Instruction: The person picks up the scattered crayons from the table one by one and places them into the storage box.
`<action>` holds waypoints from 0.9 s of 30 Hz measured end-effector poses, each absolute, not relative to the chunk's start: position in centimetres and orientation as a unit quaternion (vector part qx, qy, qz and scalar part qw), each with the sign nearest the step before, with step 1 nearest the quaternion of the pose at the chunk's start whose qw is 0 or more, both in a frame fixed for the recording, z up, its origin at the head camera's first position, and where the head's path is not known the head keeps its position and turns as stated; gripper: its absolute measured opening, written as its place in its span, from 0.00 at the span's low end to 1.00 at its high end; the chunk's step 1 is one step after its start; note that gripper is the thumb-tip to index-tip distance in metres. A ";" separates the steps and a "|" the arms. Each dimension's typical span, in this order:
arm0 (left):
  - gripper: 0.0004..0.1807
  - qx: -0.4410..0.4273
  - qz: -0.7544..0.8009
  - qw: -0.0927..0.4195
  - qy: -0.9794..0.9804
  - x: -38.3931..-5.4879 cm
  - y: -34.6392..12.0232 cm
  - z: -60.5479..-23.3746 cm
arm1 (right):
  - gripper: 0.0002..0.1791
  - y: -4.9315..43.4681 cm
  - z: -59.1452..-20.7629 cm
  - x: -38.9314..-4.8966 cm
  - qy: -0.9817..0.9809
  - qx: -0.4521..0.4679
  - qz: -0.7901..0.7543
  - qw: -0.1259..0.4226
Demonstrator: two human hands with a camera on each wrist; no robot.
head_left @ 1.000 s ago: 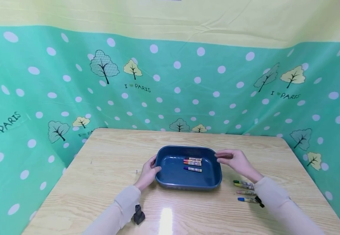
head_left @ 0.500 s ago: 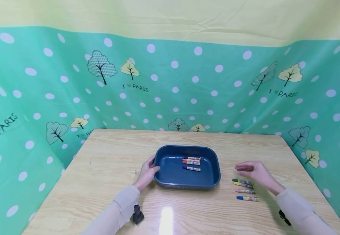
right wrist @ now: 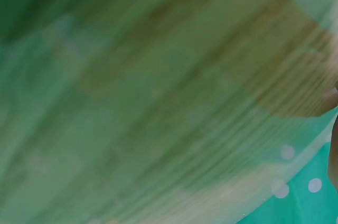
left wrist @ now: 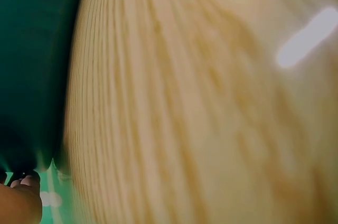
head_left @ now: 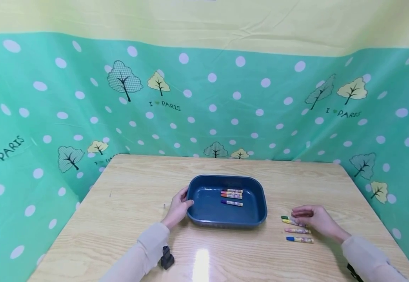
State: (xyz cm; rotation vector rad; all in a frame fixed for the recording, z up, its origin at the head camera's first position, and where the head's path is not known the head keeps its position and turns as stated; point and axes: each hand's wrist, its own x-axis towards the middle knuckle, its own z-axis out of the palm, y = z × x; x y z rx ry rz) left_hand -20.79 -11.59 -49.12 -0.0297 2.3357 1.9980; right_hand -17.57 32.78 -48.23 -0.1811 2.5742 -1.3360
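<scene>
My left hand grips the left rim of a dark blue plastic basin, thumb over the edge and fingers outside. In the left wrist view, the fingers appear at the lower left beside the basin's side. Inside the basin lie a purple crayon, an orange crayon and a few others above it. My right hand is over the right part of the table, fingertips right at a green crayon and a yellow crayon, partly covering both. The right wrist view is blurred.
Just below the right hand, a pink crayon and a blue crayon lie on the wooden table. A green dotted curtain hangs behind and at both sides. A bright reflection shows near the front.
My right hand has moved from the basin's right rim rightward and down to the crayons on the table. The left hand and the basin have stayed in place.
</scene>
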 end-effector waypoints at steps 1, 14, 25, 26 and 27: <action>0.33 -0.009 0.649 0.033 0.760 -20.8 -11.6 -49.1 | 0.21 32.7 -48.3 -17.6 0.883 -0.061 -0.451 0.115; 0.33 -0.005 0.651 0.031 0.759 -20.6 -11.7 -48.9 | 0.16 32.6 -49.0 -18.1 0.912 -0.059 -0.399 0.079; 0.33 -0.012 0.645 0.028 0.763 -20.7 -11.5 -49.1 | 0.12 32.3 -49.0 -18.4 0.929 -0.083 -0.355 0.068; 0.33 -0.010 0.644 0.027 0.764 -20.7 -11.5 -49.1 | 0.12 32.3 -49.0 -18.5 0.929 -0.081 -0.355 0.067; 0.33 -0.011 0.646 0.028 0.763 -20.7 -11.5 -49.1 | 0.12 32.3 -49.0 -18.5 0.929 -0.080 -0.355 0.068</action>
